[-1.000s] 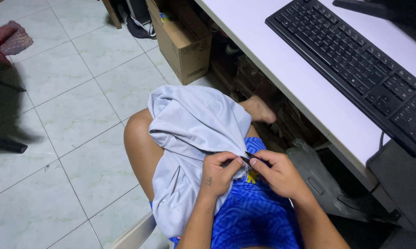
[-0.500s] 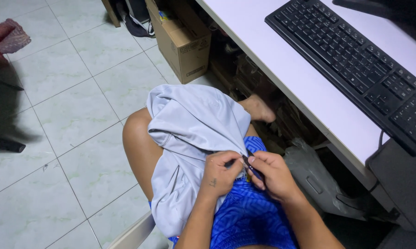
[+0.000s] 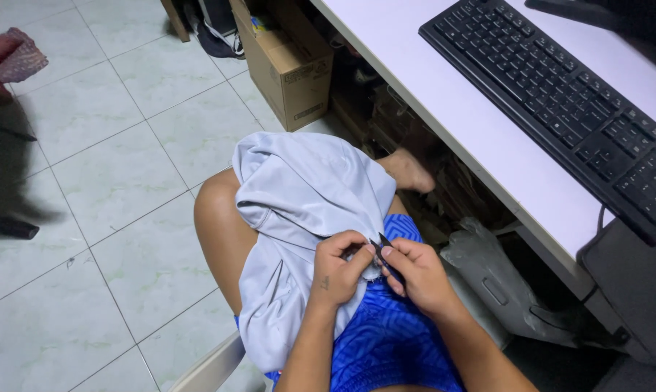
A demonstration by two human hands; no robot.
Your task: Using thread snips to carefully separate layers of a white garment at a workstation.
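Two bare hands meet low in the centre of the head view, over the person's lap. The left hand (image 3: 340, 268) is curled, its fingers pinching a fold of the pale grey garment (image 3: 299, 218) at its lower edge, thumb and forefinger closed on the cloth. The right hand (image 3: 415, 272) is also closed, gripping a small dark cutting tool (image 3: 381, 243) whose pointed tips poke up between the two thumbs, right at the pinched fold; what kind of tool it is stays too small to tell for sure. The garment drapes over the raised knee (image 3: 219, 218) in the middle of the frame and hangs down toward the lower left, lying on blue patterned shorts (image 3: 386, 341) at the bottom centre. A bare foot (image 3: 408, 170) shows just right of the garment, under the white desk (image 3: 444, 94) that runs across the upper right. A black keyboard (image 3: 560, 101) lies on the desk, and a cardboard box (image 3: 288, 65) stands on the tiled floor (image 3: 88, 181) at the upper centre. Compared with half a second ago, both hands have stayed clamped at the same spot on the hem, the right one shifted very slightly, and the garment lies as it did over the knee.
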